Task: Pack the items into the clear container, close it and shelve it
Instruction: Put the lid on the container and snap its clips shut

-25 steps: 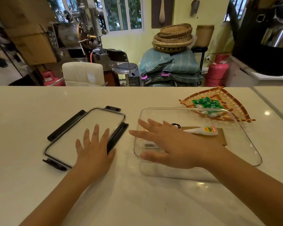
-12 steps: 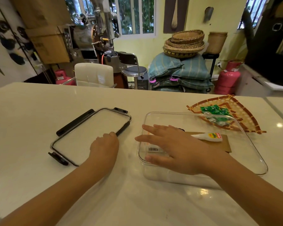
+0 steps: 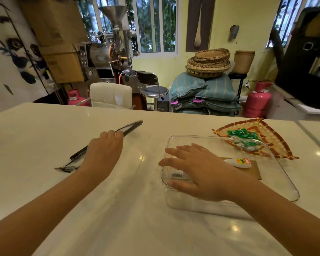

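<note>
A clear rectangular container stands open on the white counter, right of centre. Inside it lie a white glue bottle with a red and yellow label, a brown card and a barcode sticker. My right hand rests flat over the container's near left rim, fingers spread, holding nothing. My left hand grips the clear lid with black clips and tilts it up on edge, so it is seen nearly edge-on.
A woven fan-shaped tray holding green sachets lies behind the container at the right. Beyond the counter's far edge stand a white chair, a stool, stacked sacks and a pink gas cylinder.
My left hand went from lying flat on the lid to gripping its edge and lifting it, tipping the lid from flat to nearly upright. My right hand stayed on the container.
</note>
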